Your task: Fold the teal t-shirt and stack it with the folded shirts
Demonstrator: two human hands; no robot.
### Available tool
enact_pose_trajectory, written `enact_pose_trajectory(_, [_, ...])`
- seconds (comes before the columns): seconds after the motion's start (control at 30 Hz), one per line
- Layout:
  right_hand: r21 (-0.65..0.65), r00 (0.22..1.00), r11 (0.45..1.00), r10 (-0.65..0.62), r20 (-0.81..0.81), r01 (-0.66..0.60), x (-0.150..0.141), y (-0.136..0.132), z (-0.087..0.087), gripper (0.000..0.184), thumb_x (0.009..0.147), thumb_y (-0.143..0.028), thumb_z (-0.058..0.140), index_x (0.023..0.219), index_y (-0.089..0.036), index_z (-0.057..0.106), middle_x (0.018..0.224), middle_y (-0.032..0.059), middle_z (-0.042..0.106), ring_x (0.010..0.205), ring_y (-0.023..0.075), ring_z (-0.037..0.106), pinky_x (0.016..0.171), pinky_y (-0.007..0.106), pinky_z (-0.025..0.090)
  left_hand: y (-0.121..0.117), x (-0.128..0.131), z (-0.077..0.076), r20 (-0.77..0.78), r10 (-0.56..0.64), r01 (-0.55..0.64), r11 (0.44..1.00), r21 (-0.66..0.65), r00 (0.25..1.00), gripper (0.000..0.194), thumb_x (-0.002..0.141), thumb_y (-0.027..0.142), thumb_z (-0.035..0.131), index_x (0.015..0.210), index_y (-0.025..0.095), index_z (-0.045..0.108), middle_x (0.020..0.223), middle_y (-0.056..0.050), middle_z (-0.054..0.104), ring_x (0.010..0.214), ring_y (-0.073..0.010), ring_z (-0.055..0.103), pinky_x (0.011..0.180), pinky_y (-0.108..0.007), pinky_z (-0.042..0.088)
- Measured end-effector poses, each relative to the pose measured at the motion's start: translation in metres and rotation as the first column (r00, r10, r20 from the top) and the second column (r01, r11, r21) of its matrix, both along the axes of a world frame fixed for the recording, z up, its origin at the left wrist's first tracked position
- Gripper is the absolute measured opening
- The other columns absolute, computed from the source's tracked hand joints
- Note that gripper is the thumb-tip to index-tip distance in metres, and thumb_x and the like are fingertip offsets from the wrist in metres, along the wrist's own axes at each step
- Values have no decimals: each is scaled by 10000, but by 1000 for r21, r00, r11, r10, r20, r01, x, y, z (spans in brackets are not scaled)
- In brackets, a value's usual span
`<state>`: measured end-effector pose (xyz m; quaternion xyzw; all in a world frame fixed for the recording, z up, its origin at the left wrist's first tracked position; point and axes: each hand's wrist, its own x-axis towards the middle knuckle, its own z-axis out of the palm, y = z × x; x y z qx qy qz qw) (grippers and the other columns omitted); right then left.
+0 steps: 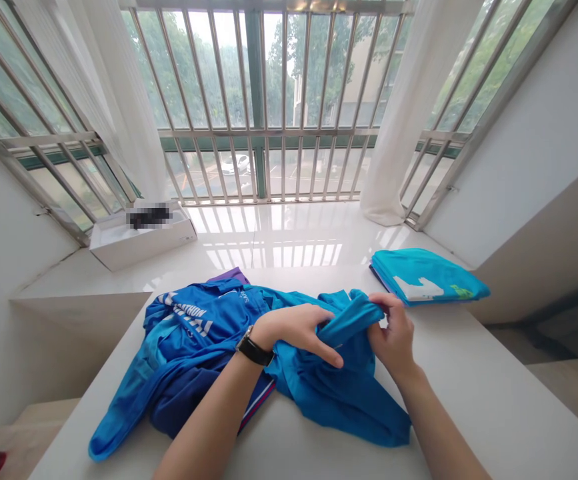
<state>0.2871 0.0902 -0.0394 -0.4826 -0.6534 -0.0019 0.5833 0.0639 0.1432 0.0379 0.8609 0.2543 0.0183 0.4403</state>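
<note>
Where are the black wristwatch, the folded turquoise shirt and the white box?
Black strap wristwatch (253,348), head view, on the strap.
Folded turquoise shirt (426,275), head view, on the top fold.
White cardboard box (159,244), head view, on the front wall.

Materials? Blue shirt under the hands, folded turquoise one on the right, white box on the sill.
The blue shirt looks like thin synthetic knit, probably polyester: soft folds, slight sheen, printed lettering. The folded turquoise shirt seems the same kind of fabric, smooth with a faint sheen. The white box looks like matte coated card, from its thin walls and crisp edges, though plastic can't be ruled out.
</note>
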Motion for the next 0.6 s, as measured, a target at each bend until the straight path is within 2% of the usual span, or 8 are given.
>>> enact_pose_trajectory(0.1, [28, 982, 998, 58, -179, -54, 1, 1, -1, 267, 845, -176, 590, 1058, -260, 453, 1170, 95, 656, 1038, 245, 658, 818, 404, 528, 0, 7, -7, -100, -64, 69, 996, 55, 993, 503, 711, 680, 700, 717, 186, 606, 671, 11, 585, 617, -151, 543, 546, -255, 378])
enact_pose_trajectory(0.2, [87, 947, 993, 98, -307, -75, 2, 4, 2, 290, 835, -158, 588, 1020, -269, 394, 1203, 108, 668, 1090, 256, 651, 838, 425, 513, 3, 4, -6, -100, -63, 68, 996, 50, 993, 552, 740, 721, 636, 628, 187, 553, 598, 22, 513, 555, -131, 474, 511, -265, 321])
enact_pose_trajectory(0.3, [108, 937, 994, 53, -346, -16, 2, 6, 5, 280, 830, -144, 581, 988, -266, 385, 1138, 95, 694, 1116, 260, 636, 887, 454, 480, 6, -8, 5, -44, 2, 2, 996, 88, 999, 551, 798, 707, 583, 635, 182, 546, 589, 28, 470, 550, -120, 431, 508, -263, 296])
enact_pose_trajectory(0.37, [107, 947, 994, 13, -322, 22, 3, 7, 4, 255, 828, -137, 559, 973, -262, 391, 1088, 77, 692, 1099, 256, 632, 903, 465, 460, 5, -19, 19, 45, 143, -149, 971, 185, 989, 508, 874, 656, 519, 714, 178, 576, 662, 16, 515, 612, -130, 469, 541, -257, 325])
enact_pose_trajectory(0.47, [122, 976, 989, -53, -211, 80, 4, 4, 3, 235, 813, -113, 531, 966, -255, 422, 1069, 57, 640, 1044, 233, 618, 876, 433, 458, -12, -37, 51, 188, 325, -372, 861, 347, 927, 426, 941, 565, 473, 825, 175, 601, 799, -12, 557, 716, -149, 508, 608, -259, 383])
enact_pose_trajectory(0.53, [150, 993, 985, -73, -94, 86, 3, 0, 3, 238, 801, -95, 520, 962, -252, 444, 1059, 50, 592, 980, 212, 601, 825, 394, 467, -32, -50, 75, 236, 331, -401, 831, 387, 914, 340, 957, 482, 487, 865, 182, 616, 851, -19, 564, 725, -143, 509, 635, -259, 405])
enact_pose_trajectory(0.6, [176, 997, 982, -73, 32, 66, 0, -5, 5, 234, 800, -88, 516, 957, -253, 459, 1029, 47, 550, 928, 203, 577, 789, 376, 476, -53, -61, 95, 231, 275, -350, 843, 409, 933, 247, 951, 408, 519, 897, 197, 637, 874, -19, 574, 733, -141, 516, 669, -261, 421])
